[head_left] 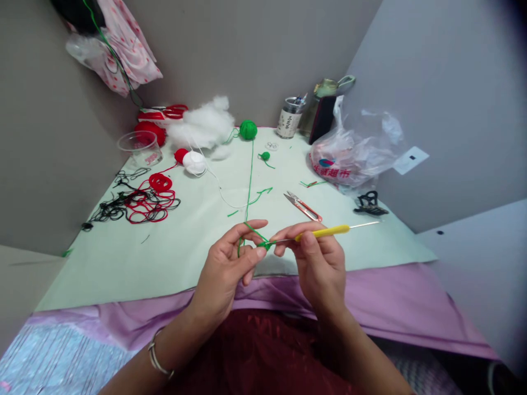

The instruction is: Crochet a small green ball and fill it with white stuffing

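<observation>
A small green crochet piece (265, 245) is pinched between the thumb and fingers of my left hand (224, 263). Green yarn (249, 186) runs over that hand's index finger and back to a green yarn ball (248, 130) at the far side of the table. My right hand (319, 258) grips a crochet hook (329, 231) by its yellow handle. The hook's metal tip points left and meets the green piece. Just beyond my right hand lie thread snips (303, 206) with orange handles. Part of the green piece is hidden by my left fingertips.
White stuffing (203, 126), a clear cup (142, 149) and a white yarn ball (194, 163) sit at the back left. Tangled black and red yarn (140, 203) lies left. A pen can (290, 118), a phone (322, 119), a plastic bag (349, 153) and a black hair clip (369, 204) are at right.
</observation>
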Tool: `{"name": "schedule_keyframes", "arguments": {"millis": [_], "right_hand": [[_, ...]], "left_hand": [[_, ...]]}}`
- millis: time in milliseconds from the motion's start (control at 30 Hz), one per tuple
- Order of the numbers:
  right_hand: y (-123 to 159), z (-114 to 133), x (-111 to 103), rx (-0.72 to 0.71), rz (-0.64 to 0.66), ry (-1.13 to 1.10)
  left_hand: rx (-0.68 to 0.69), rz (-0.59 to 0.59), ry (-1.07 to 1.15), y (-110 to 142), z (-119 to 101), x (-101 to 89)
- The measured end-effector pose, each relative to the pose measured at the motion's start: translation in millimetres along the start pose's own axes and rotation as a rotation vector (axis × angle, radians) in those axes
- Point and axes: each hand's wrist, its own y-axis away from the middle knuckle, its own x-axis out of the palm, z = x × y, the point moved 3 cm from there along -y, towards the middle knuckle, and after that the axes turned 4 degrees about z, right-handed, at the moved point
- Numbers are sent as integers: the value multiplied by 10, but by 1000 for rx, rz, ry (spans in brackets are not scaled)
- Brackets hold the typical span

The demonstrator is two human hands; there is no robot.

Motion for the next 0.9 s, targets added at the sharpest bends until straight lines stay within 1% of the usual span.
{"name": "schedule_keyframes", "arguments": {"millis": [133, 233, 400, 500, 567, 667, 700, 767, 833, 900], "right_hand": [[41, 60, -18, -61, 22, 129], [83, 138, -11, -175, 38, 271], [121, 233, 49, -357, 169, 544], [169, 215, 76, -483, 194, 716], [218, 170, 84, -557, 177, 816], [278, 104, 91, -655, 157, 881], [281, 89, 93, -668, 159, 885], [256, 69, 95, -635, 180, 854], [208, 59, 82, -545, 172, 752], [181, 53, 70, -486, 147, 649]], "left_hand": [[56, -51, -153, 9, -18, -23], [83, -93, -216, 13, -50, -18], [162, -138, -258, 18, -65, -11], [234, -174, -326, 22, -62, -9], [266, -195, -354, 22, -60, -10], [233, -193, -311, 12, -42, -29], [211, -182, -278, 8, -33, -39], [174, -159, -213, 3, -16, -60], [165, -147, -200, 4, -5, -72], [192, -161, -250, 10, -1, -74]]}}
